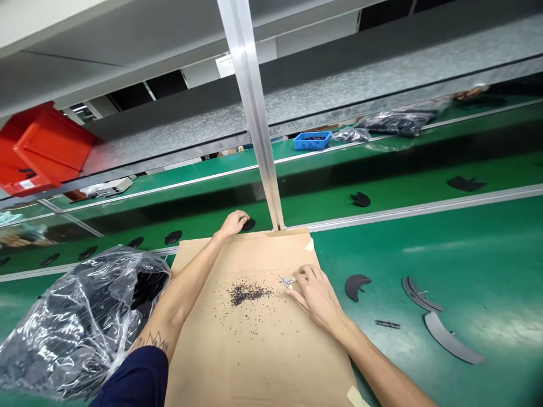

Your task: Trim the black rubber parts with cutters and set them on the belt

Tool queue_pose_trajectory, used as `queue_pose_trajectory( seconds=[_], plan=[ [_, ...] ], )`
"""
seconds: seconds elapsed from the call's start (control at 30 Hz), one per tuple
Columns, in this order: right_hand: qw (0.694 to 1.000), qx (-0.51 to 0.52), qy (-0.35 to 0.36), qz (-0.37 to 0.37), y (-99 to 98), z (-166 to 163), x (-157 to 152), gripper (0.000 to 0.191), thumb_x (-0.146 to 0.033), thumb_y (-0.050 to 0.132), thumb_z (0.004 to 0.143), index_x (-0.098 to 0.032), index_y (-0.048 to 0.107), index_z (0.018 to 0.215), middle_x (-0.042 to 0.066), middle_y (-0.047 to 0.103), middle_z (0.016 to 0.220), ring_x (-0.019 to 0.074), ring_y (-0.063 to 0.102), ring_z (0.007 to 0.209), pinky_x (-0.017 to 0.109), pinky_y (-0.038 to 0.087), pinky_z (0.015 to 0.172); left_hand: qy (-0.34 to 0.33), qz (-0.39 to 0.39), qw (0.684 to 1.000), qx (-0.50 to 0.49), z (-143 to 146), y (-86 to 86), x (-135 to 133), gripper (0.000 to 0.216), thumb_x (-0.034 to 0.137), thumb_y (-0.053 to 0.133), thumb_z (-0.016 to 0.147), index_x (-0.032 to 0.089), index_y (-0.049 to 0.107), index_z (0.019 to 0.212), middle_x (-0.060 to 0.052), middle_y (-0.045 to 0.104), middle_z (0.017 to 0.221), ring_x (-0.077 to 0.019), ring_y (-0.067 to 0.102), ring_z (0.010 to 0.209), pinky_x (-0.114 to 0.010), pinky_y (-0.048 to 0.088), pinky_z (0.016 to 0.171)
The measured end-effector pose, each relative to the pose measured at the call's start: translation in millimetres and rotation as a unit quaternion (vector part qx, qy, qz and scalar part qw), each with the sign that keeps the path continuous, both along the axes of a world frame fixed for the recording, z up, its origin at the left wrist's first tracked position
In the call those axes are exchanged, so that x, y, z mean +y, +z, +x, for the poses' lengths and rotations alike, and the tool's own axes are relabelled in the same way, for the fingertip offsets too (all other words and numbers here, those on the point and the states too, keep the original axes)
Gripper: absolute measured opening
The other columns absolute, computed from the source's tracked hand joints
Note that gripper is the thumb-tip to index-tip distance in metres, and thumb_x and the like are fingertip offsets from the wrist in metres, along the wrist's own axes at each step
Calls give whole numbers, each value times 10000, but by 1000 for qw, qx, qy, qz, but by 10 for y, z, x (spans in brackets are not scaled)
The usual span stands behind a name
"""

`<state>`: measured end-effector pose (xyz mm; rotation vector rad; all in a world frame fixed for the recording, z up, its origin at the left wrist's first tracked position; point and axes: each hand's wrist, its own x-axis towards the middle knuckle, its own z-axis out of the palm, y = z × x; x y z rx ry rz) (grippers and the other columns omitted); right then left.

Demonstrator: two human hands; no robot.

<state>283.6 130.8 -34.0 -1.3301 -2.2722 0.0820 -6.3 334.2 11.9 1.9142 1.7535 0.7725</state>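
Observation:
My left hand [235, 224] reaches past the far edge of the cardboard sheet [254, 257], fingers closed on a rounded black plastic part [249, 225] at the green conveyor belt. Low over the right side of the cardboard, my right hand [314, 287] has its thumb and fingers apart. Beside those fingertips lies a little cluster of silvery metal pieces [287, 281]. Between my arms, many tiny dark pieces [248, 293] are scattered in a loose pile. Their exact kind is too small to make out.
A clear plastic bag of black parts [72, 328] stands at left. Curved grey parts [452, 339] and a dark crescent-shaped part [357, 286] lie at right. More black parts [173, 237] sit along the belt. A metal post [254, 107] rises ahead; a blue tray [313, 141] stands beyond.

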Motion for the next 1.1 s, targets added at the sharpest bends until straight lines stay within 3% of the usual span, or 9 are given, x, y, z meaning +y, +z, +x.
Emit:
queue_pose_trajectory(
  seconds=[0.13, 0.3, 0.6, 0.7, 0.77, 0.87, 0.9, 1.03, 1.1],
  plan=[
    [1000, -7, -5, 1, 4, -8, 2, 297, -458, 534, 997, -209, 687, 1050, 129, 647, 1091, 283, 592, 1073, 417, 501, 914, -9, -16, 1000, 24, 51, -160, -24, 267, 328, 642, 966, 165, 664, 1177, -112, 638, 1314, -249, 617, 1207, -482, 514, 1055],
    [1000, -15, -12, 2, 11, -13, -2, 257, -427, 571, 981, -211, 685, 1060, 126, 657, 1088, 288, 603, 1079, 418, 510, 911, -3, 10, 1000, -2, 84, -256, -32, 338, 363, 618, 985, 187, 614, 1273, -109, 623, 1310, -231, 645, 1127, -442, 575, 955],
    [1000, -7, 18, 17, -34, 19, 104, 327, -467, 478, 1012, -223, 675, 1100, 133, 663, 1083, 309, 630, 1063, 443, 523, 892, 6, 136, 985, -105, 30, -154, -285, 363, 370, 620, 985, 178, 599, 1292, -106, 620, 1309, -230, 650, 1116, -436, 582, 938],
    [1000, 3, 23, -6, -22, 37, 87, 315, -449, 486, 1012, -228, 667, 1144, 130, 669, 1101, 307, 637, 1079, 450, 525, 920, 18, 144, 982, -121, -15, -82, -460, 274, 377, 605, 986, 186, 667, 1173, -113, 650, 1259, -223, 646, 1105, -435, 562, 982],
    [998, 8, 37, -42, 14, 93, 53, 298, -409, 491, 1017, -218, 656, 1176, 126, 671, 1153, 281, 643, 1104, 422, 531, 947, 19, 129, 983, -127, -74, -70, -700, 219, 386, 665, 911, 179, 735, 923, -131, 703, 1087, -279, 645, 1114, -474, 508, 1074],
    [995, -13, 56, -82, 112, 275, 144, 276, -348, 525, 1003, -208, 651, 1204, 109, 669, 1223, 228, 645, 1145, 346, 535, 979, -2, 91, 988, -128, -289, -160, -1274, 224, 432, 680, 819, 225, 760, 850, -102, 749, 995, -344, 670, 1095, -584, 499, 1078],
    [994, -37, 46, -87, 156, 369, 238, 271, -343, 546, 993, -208, 660, 1199, 100, 675, 1216, 215, 652, 1130, 327, 538, 973, -9, 77, 990, -120, -390, -212, -1510, 216, 452, 667, 804, 276, 776, 868, -63, 769, 1005, -352, 689, 1084, -595, 522, 1052],
    [987, -118, -83, -65, 363, 894, 892, 249, -290, 592, 954, -212, 717, 1153, 98, 692, 1152, 216, 678, 1056, 334, 548, 937, -13, 37, 999, -26, -744, -411, -2503, 300, 527, 562, 745, 728, 667, 943, 268, 762, 1011, -311, 767, 1027, -497, 636, 887],
    [979, -120, -157, -42, 467, 1173, 1282, 289, -236, 604, 926, -164, 714, 1184, 148, 676, 1171, 239, 688, 1002, 364, 556, 883, -24, 12, 1000, -17, -814, -460, -2910, 453, 456, 585, 658, 802, 611, 949, 311, 744, 993, -309, 778, 984, -404, 648, 808]
  ],
)
